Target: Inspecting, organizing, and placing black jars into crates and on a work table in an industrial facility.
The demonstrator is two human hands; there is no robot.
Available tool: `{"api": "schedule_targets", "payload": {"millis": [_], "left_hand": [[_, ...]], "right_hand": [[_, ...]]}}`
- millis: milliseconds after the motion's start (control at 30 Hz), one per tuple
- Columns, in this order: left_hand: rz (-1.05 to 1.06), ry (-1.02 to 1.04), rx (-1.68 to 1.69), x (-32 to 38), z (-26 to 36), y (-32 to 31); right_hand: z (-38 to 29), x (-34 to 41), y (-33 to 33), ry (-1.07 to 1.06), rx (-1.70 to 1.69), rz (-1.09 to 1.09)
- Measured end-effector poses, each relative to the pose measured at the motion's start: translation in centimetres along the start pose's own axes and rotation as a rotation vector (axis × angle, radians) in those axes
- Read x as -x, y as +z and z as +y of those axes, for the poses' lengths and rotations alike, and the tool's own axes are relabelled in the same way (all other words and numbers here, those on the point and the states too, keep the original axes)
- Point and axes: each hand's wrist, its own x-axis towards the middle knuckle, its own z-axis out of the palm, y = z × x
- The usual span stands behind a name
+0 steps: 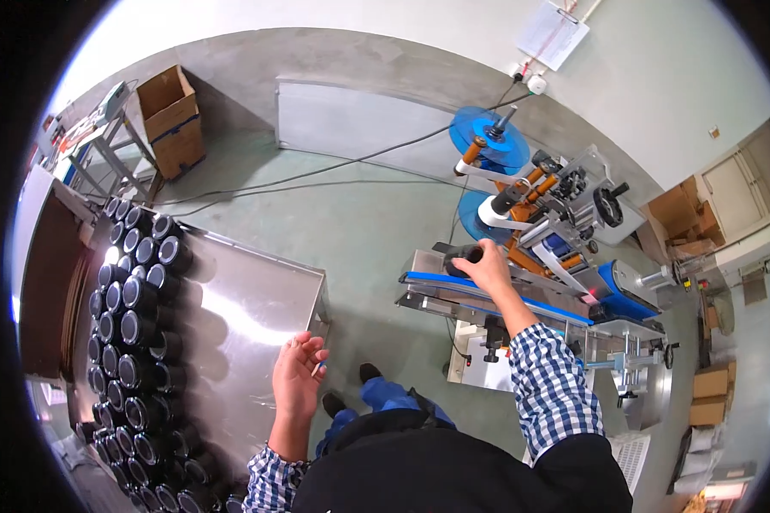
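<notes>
My right hand [487, 264] holds a dark cylindrical jar [457, 258] at the near end of a labelling machine's conveyor [436, 285], beside its blue guide rail. My left hand [300, 369] is empty, palm up with fingers loosely curled, above the edge of a stainless steel table [250, 301]. Many black jars with dark lids [138, 327] stand crowded along the table's left side. Past my right hand, the labelling machine [552, 211] carries a white label web, orange rollers, blue discs and a black handwheel.
A stacked cardboard box [170, 128] stands near the wall, beside a small bench [102, 138]. Black cables [372, 157] run across the floor to the machine. A pale panel [359, 122] leans on the wall. More cartons [711, 394] are at the right.
</notes>
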Motion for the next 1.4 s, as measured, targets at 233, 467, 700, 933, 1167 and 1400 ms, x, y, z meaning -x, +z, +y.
{"api": "schedule_targets", "payload": {"millis": [233, 467, 700, 933, 1167, 1400], "left_hand": [[0.056, 0.063, 0.152, 1.7, 0.6, -2.6], [0.053, 0.036, 0.240, 4.3, 0.4, -6.7], [0.251, 0.101, 0.233, 8.0, 1.7, -10.6], [0.389, 0.206, 0.358, 11.1, 1.2, -15.1], [0.457, 0.234, 0.504, 12.8, -0.8, -18.1], [0.350, 0.229, 0.418, 10.3, 2.0, -17.6]], "right_hand": [[5.8, -1.7, 1.9, -0.020, 0.193, -0.039], [4.3, -4.3, 0.5, -0.273, 0.257, 0.124], [-27.6, 5.1, 10.9, -1.107, -0.191, -0.370], [-52.1, 15.1, 20.0, -1.366, 0.070, -0.511], [-58.1, 17.1, 23.4, -1.348, 0.275, -0.591], [-46.9, 12.1, 19.2, -1.248, -0.229, -0.909]]}}
